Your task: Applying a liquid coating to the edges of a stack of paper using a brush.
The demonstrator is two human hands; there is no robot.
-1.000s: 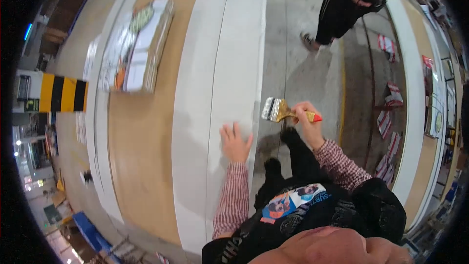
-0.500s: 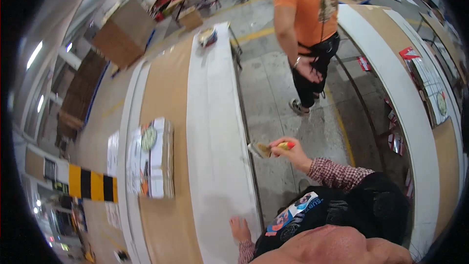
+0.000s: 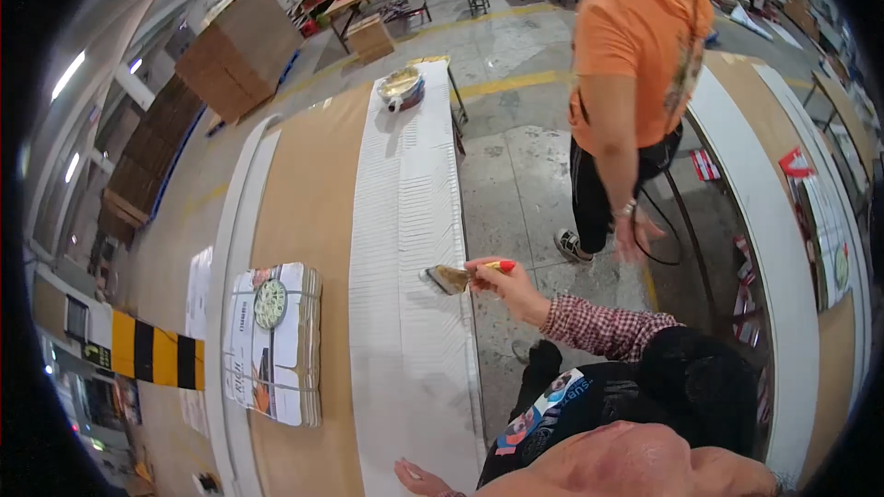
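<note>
A flat paintbrush with pale bristles is in my right hand, whose fingers are wrapped round its handle with the red end showing. The bristles are over the right part of a long white strip of overlapping sheets, marked by many fine cross lines; I cannot tell whether they touch it. My left hand is at the near end of the strip, its fingers outstretched and holding nothing. On the strip's far end stands a round tub with pale paste-like stuff in it.
Left of the strip, a strapped stack of printed sheets lies on the brown board. A person in an orange shirt stands in the aisle, beside another long table on the right. Farther back is a large brown box.
My right hand has moved the brush left, from above the floor to over the strip. My left hand has shifted left and nearer me. The person in orange has moved right.
</note>
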